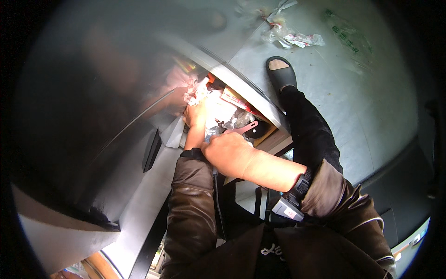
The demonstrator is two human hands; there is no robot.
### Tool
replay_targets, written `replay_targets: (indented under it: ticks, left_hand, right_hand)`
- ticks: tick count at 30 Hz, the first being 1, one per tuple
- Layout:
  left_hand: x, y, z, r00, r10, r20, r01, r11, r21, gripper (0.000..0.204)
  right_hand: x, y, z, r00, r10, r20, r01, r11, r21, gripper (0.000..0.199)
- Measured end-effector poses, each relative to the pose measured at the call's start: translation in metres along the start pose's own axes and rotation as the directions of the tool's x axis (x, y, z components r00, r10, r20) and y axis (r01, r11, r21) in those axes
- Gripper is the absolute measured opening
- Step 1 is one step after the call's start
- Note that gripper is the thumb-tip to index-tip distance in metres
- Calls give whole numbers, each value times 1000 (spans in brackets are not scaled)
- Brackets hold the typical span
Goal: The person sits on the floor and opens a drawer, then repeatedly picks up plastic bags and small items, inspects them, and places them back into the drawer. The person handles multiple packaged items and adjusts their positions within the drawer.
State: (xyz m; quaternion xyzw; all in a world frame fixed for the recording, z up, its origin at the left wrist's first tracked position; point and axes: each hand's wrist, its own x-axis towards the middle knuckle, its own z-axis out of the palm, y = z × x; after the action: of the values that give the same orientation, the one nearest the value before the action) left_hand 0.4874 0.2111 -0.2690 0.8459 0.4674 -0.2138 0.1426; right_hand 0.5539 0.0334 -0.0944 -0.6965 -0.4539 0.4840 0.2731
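My left hand (pixel 197 115) reaches into an open drawer (pixel 278 140) packed with mixed items. Its fingers are closed on a crumpled pale pink plastic bag (pixel 197 94) by the dark glossy panel. Close to my left wrist, my right hand (pixel 228 149) is curled over the drawer's near side, back of the hand up; its fingertips are hidden. Just beyond its knuckles lies a pink handle (pixel 249 127) with a hole at its end, and whether the hand touches it I cannot tell. Clear plastic wrap (pixel 241 119) and a red-and-white box (pixel 238 100) lie behind the handle.
The dark glossy panel (pixel 88 107) rises along the left and mirrors my hand. My foot in a dark slide sandal (pixel 281 73) stands beyond the drawer on grey floor tiles (pixel 362 107). Crumpled plastic bags (pixel 292 37) lie on the floor at the far side.
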Motion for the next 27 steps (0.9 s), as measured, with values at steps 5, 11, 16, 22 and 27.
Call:
replay_targets:
  ticks: [5,11,16,22,27]
  left_hand:
    - [14,2,12,991,-135,-12,135,991,12,58]
    - [-9,-33,1,957,89,276,190,526,-829,51]
    - [-90,-27,-6,944,173,-281,-277,877,-392,67]
    - [-70,-30,14,881,422,-212,-448,890,-88,62]
    - [-7,-60,18,964,266,5,-263,954,-147,61]
  right_hand:
    - [2,2,-3,999,42,-14,-42,999,-11,20]
    - [2,1,-4,1000,11,-11,-12,1000,-16,22]
    - [2,-1,0,1000,20,-23,-22,998,-61,25]
    - [2,2,4,997,14,-79,-20,996,-84,24]
    - [7,6,4,998,16,-56,-18,999,-33,18]
